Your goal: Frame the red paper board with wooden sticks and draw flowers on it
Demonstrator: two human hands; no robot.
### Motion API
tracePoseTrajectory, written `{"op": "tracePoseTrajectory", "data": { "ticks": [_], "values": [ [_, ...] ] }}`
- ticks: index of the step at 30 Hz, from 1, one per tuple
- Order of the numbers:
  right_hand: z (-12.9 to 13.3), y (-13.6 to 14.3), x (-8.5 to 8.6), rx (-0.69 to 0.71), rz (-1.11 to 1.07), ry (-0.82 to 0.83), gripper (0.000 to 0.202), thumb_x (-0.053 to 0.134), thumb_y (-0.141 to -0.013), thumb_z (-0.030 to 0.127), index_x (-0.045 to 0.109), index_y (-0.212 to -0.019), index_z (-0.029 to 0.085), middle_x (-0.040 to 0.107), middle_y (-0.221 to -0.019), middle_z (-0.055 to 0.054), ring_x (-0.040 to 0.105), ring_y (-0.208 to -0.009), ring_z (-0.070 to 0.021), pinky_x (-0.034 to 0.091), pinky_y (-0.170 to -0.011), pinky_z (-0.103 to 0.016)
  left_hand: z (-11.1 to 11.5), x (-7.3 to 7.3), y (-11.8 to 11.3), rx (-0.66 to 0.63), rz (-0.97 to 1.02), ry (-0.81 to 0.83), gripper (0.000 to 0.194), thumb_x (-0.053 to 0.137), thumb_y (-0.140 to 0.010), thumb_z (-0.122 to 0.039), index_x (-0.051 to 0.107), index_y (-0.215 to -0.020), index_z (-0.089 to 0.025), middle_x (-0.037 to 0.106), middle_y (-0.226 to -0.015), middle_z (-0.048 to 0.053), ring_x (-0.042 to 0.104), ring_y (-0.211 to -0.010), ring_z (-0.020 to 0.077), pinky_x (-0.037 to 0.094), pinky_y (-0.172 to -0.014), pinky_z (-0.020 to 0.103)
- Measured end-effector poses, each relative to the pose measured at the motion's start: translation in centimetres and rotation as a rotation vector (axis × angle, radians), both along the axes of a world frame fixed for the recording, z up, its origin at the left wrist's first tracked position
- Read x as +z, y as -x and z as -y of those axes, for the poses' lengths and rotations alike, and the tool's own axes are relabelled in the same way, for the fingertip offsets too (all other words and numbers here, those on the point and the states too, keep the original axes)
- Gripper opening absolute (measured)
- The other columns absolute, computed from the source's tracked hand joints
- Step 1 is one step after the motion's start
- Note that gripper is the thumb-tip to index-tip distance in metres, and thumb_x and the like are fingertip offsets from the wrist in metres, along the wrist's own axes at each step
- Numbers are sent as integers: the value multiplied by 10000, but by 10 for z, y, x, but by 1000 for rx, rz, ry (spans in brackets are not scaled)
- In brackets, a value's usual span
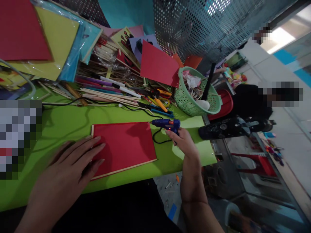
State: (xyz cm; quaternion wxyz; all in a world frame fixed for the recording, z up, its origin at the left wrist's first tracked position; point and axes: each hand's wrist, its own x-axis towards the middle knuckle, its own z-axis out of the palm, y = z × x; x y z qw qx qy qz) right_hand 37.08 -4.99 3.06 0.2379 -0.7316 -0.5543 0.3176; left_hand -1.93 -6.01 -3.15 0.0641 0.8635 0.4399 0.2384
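Sheet [127,147] at picture centre may slip if open left hand [64,171] presses weakly while right hand [186,141] grips glue gun [160,123].

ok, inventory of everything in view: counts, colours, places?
red sheet: 1, red, flat, mid-table
edge strips: several, pale wood, along sheet edges
glue gun: 1, blue, nozzle at sheet's far-right corner
table: 1, green, under the work
loose sticks: many, pale, behind sheet
cutter: at least 1, orange, left of basket
basket: 1, pale green, back right
stacked sheets: several, red/yellow/blue, back left
perforated panel: grey, back
co-worker: 1, black clothing, far right
smaller clutter: too jumbled to count
left hand: 1, bare, over sheet's left edge
right hand: 1, bare, fingers around glue gun
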Motion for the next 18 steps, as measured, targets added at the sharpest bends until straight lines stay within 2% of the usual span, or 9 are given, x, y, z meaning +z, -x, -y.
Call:
{"op": "tracePoseTrajectory", "data": {
  "ticks": [4,10,14,18],
  "values": [
    [0,5,1,26,28,-14,423,666,-881,594,665,-764,188,482,-469,46,426,-466,-125,316,-488,-260,1,0,0,4,0,-8,458,390,-1042,-438,555,-1435,-271,622,-1494,31,617,-1277,305,360,-1151,506],
    [-2,11,-3,48,-8,-14,432,681,-872,608,680,-798,182,482,-480,52,423,-467,-121,313,-482,-257,3,-1,0,34,15,28,461,406,-1040,-461,553,-1447,-301,606,-1516,11,611,-1303,283,348,-1191,491],
    [2,4,-7,-76,-175,-37,472,713,-823,647,658,-752,183,523,-513,39,443,-444,-111,331,-459,-253,3,3,0,31,-9,57,448,419,-1039,-433,565,-1429,-269,608,-1512,33,595,-1322,298,344,-1196,517],
    [11,-5,-4,-216,-411,-217,495,699,-800,677,701,-815,182,697,-757,-34,514,-484,-107,416,-485,-265,3,0,1,15,17,68,476,434,-1025,-421,531,-1471,-287,607,-1508,48,592,-1318,323,355,-1180,547]
  ]
}}
